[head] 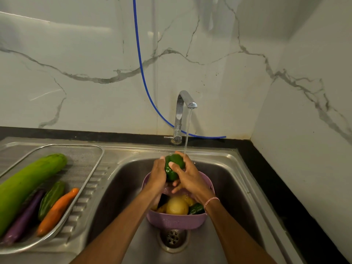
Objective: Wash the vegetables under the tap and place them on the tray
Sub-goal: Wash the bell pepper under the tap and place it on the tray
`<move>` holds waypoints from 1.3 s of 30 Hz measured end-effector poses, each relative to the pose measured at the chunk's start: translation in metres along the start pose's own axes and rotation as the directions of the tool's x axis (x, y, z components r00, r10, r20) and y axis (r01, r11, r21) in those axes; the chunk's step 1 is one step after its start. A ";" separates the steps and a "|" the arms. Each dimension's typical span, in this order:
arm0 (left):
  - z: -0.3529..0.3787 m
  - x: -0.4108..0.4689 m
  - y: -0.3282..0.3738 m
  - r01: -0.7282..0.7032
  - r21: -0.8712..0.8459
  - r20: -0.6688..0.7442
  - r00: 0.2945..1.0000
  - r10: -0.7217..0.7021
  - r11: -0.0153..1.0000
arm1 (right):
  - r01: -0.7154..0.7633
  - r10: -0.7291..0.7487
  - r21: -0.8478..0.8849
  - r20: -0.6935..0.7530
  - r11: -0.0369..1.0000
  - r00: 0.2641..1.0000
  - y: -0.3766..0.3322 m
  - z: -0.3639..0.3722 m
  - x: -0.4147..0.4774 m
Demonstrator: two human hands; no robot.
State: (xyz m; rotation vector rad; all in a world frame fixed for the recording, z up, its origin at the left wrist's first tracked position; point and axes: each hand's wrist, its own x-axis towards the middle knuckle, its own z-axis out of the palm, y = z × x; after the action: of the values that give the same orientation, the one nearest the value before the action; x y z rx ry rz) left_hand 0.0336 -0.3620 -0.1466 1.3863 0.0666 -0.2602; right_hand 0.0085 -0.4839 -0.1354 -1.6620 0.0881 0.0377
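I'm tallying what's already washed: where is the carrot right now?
In the head view, the carrot lies in the mesh tray left of the sink, along its right rim beside the bumpy green gourd.

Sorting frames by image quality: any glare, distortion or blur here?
Head view: wide-angle distortion bows the rim of the tray; pale glare streaks the marble wall at upper left and glints on the tap; light is dim, greenish; the green pepper, gripped by left hand and right hand, looks fairly sharp.
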 end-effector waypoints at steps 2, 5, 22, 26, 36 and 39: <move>0.004 -0.004 -0.001 -0.057 0.067 0.061 0.997 0.053 0.996 | 0.005 -0.010 -0.050 -0.099 0.999 0.995 -0.002 -0.001 0.002; 0.010 -0.009 0.000 -0.158 0.153 0.109 0.984 0.142 0.976 | -0.041 0.032 -0.046 -0.183 0.998 0.983 -0.002 -0.010 0.010; 0.002 0.002 -0.001 -0.094 0.094 0.043 0.995 0.091 0.991 | -0.154 0.131 0.488 0.082 0.859 0.988 -0.006 -0.001 0.004; 0.009 0.000 -0.004 -0.275 0.164 0.089 0.960 0.264 0.947 | 0.006 0.008 0.235 -0.062 0.972 0.998 -0.007 0.009 0.005; 0.006 -0.003 0.002 -0.099 -0.018 0.040 0.994 0.099 0.995 | 0.075 -0.076 -0.008 -0.032 0.997 0.997 -0.003 0.013 -0.003; 0.009 -0.009 0.002 -0.210 0.150 0.113 0.974 0.195 0.966 | 0.116 -0.129 -0.088 -0.155 0.989 0.980 -0.003 0.010 0.000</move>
State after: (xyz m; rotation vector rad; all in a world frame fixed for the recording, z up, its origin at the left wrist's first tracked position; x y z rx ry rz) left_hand 0.0244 -0.3697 -0.1413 1.5271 -0.1807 -0.1641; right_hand 0.0092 -0.4742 -0.1336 -1.7442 0.1066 -0.1883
